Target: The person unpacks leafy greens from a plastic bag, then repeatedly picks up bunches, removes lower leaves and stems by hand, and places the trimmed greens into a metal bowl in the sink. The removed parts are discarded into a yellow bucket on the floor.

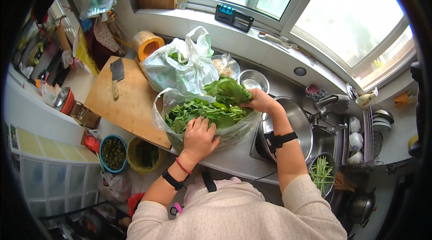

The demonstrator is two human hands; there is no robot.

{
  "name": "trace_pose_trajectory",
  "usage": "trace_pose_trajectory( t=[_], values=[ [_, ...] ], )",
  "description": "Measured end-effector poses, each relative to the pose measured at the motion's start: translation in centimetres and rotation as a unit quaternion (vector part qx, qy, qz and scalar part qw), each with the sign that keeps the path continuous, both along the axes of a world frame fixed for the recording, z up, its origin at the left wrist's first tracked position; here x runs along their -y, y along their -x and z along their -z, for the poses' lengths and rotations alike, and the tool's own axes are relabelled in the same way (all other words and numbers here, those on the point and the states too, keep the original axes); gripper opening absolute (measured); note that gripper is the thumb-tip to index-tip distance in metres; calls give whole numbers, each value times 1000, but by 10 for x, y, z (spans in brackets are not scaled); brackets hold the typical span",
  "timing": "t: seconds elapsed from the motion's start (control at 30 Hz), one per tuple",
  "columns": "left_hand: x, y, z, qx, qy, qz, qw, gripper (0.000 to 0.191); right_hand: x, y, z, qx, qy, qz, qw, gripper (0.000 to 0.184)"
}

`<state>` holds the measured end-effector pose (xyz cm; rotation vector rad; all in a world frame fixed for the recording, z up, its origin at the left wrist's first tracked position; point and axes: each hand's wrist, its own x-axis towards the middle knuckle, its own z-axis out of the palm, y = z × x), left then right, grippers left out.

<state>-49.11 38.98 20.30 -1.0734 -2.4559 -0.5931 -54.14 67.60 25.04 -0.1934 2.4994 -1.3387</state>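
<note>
A clear plastic bag (233, 135) full of leafy greens (199, 110) lies spread on the counter in front of me. My left hand (199, 138) rests on the near edge of the bag, its fingertips on the greens; whether it grips anything is hard to tell. My right hand (258, 101) holds a bunch of broad green leaves (226, 89) above the right part of the bag. Behind stands a white plastic bag (182, 67) with more greens inside. A cleaver (117, 78) lies on the wooden cutting board (131, 105) to the left.
A cut pumpkin (147, 45) and a steel bowl (253, 81) stand at the back. To the right are a large steel basin (297, 125), the sink (324, 142) and a pot of cut green stalks (322, 172). Below the board's left side stand a blue tub (113, 154) and a yellow-lined bin (143, 155).
</note>
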Motion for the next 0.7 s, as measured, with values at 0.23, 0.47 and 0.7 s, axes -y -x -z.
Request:
trace_pose_trajectory(
  t=[0.23,0.47,0.7],
  values=[
    [-4,16,-1,21,9,36,999,27,6,-25,-19,-58,189,100,975,23],
    [-6,18,-5,14,7,36,999,27,12,-37,-56,-188,248,141,940,23],
    [-6,18,-3,-2,6,33,999,27,-6,-40,-68,-232,350,176,890,21]
  ],
)
